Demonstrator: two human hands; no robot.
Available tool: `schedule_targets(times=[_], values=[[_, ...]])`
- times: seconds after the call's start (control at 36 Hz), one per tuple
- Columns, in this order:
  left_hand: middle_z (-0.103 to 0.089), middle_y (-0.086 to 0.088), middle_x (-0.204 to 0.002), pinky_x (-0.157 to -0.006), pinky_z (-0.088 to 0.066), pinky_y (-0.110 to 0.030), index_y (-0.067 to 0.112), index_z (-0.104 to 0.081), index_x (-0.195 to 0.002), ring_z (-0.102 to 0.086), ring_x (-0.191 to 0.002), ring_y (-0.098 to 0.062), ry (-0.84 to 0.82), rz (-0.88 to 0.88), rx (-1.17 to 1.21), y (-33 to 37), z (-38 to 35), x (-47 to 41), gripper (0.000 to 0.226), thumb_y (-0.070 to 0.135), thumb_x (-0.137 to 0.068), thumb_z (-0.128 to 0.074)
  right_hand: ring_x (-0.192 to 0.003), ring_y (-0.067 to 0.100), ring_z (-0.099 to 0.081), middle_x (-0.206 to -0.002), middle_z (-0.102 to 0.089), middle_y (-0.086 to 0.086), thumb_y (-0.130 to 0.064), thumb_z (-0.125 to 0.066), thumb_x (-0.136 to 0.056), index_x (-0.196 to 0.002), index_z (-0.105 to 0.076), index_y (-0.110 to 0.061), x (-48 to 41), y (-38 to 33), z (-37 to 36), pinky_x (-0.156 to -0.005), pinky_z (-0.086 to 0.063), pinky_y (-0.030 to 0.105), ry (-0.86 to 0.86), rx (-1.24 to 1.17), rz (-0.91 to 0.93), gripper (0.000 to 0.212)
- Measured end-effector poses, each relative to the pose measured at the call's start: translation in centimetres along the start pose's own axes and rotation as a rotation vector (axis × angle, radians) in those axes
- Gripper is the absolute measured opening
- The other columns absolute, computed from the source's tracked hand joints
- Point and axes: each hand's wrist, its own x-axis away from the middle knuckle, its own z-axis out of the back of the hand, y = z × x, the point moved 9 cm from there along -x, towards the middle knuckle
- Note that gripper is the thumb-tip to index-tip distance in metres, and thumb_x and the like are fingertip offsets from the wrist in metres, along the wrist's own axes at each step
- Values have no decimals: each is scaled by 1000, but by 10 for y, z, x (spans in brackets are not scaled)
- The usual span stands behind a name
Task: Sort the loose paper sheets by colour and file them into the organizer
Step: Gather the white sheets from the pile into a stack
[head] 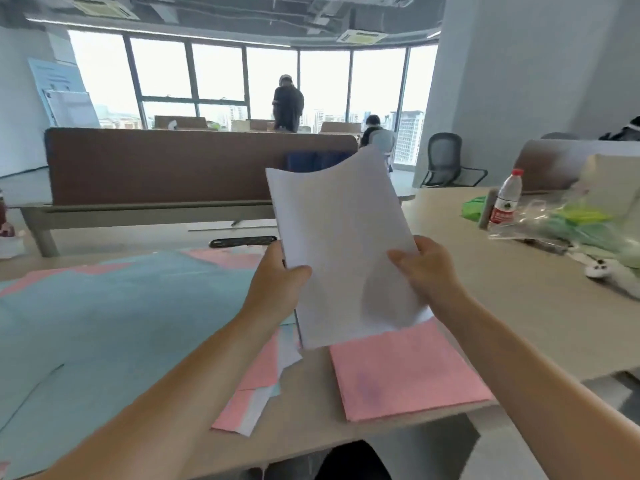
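- A bundle of white sheets (343, 244) is held upright above the table (485, 289), pinched by the left hand (277, 285) at its lower left edge and by the right hand (426, 268) at its lower right edge.
- Both grips are closed on the bundle: each thumb is pressed on the near face, while the other fingers are hidden behind the paper.
- Above the grips the top edge is bowed and sagging in the middle, so the bundle is judged loosely squared at best.
- Just below the right grip a tidy pink stack (405, 372) is lying on the table; to the left of and below the left grip, loose blue sheets (114, 306) are spread out with pink and white ones mixed in.
- The organizer cannot be made out with certainty; a dark blue object (311, 161) beyond the top of the bundle may be it.
- The step in hand is judged to be gathering and squaring the white sheets.
- It is best done by tapping the bottom edge on bare table, with the grips kept light so that the sheets can settle.
- The pink stack should be kept clear of.
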Motion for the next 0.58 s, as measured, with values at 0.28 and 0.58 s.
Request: schedule_targets(times=[0.28,0.58], values=[[-72,-9,-98,-80,-56,-40,11,-67,-101,-69,-90,-27,-253,78,5,8,-191,-1,23,6,-80,-59,-87,23,-59,-103,-64,4,-13,-59,-92,-116,-62,-22,-26,96,150,-74,-41,29,53,187,-128,26],[-69,-7,-99,-84,-58,-43,9,-57,-105,-68,-90,-26,-285,214,-82,-27,-295,5,43,10,-63,-61,-84,25,-65,-87,-69,3,-8,-63,-88,-96,-64,-20,-51,185,209,-74,-50,29,-40,328,-255,14]])
